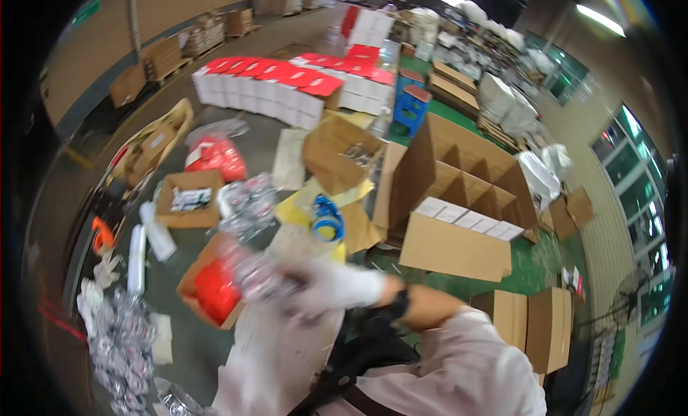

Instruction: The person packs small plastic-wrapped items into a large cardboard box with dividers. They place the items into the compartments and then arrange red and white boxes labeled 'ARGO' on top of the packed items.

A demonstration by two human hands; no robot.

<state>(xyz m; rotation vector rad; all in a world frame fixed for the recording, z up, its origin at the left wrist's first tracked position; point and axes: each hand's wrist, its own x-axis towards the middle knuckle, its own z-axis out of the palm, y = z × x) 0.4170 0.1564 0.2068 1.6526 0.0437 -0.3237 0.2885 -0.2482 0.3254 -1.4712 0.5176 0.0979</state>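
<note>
Right hand (326,287), gloved and blurred, had its grip closed on a clear plastic bag (251,273), probably of small parts, at 9 o'clock of the tape roll (327,219). Left hand unseen. Steadier hold advised, over the red-filled box (213,290).

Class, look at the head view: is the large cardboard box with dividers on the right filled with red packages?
No: the large divided cardboard box shows bare brown compartments, with only a row of white boxes along its front edge.
</note>
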